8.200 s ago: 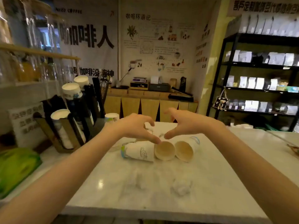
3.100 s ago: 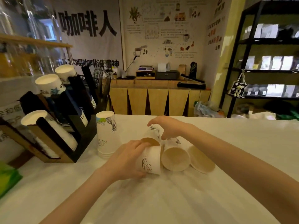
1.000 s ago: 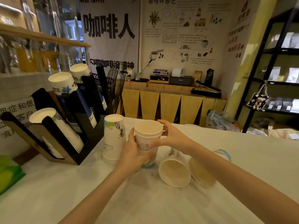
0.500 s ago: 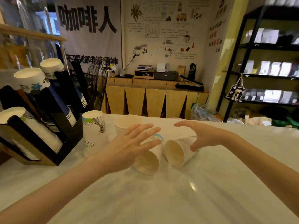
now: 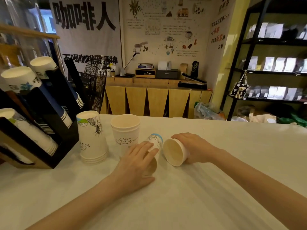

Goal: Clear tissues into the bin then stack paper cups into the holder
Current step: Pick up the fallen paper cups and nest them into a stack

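Cups, stacking step — left hand (image 5: 138, 161) laid over one fallen cup (image 5: 155, 143), fingers curling, grasp uncertain; right hand (image 5: 193, 147) wrapped around another (image 5: 175, 151). Beyond the left fingers: upright stack (image 5: 125, 132). Next — probably nesting both there, then holder (image 5: 54, 130).

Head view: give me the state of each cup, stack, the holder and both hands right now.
Upside-down cup stack: standing on the table beside the holder.
Upright cup stack: mouth up, nested.
Blue-rimmed cup: on its side, under the left hand.
Plain cup: on its side, gripped by the right hand.
Cup holder: slots loaded with cups.
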Tool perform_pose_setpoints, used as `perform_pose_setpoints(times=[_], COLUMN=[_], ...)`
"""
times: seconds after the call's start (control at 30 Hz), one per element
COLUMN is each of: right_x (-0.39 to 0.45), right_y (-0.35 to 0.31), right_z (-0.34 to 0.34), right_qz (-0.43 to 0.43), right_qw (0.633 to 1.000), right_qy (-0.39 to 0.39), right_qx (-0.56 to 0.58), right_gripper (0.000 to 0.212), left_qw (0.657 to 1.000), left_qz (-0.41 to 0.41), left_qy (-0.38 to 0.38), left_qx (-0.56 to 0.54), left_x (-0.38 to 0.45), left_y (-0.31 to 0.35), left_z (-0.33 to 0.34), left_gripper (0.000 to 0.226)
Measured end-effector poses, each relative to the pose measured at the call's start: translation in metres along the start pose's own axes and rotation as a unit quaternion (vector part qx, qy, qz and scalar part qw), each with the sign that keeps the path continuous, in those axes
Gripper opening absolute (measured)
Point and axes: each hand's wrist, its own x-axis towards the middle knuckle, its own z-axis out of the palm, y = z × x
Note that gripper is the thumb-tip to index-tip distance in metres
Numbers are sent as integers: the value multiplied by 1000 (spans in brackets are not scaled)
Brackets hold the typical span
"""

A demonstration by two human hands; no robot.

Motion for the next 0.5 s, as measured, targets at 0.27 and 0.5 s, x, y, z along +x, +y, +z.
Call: perform_pose_setpoints(times=[0.27, 0.5], right_x=[-3, 0], right_y=[3, 13], right_z=[5, -6], right_qz=[-1, 41], right_qw=[1000, 991], right_qy=[19, 39], right_qx=[4, 121], right_gripper=[83, 89], left_qw=[995, 973], left_qz=[-80, -70], left_qy=[58, 170], left_qx=[-18, -141], left_x=[3, 7], left_y=[18, 16], left_z=[18, -29], left_gripper=[66, 79])
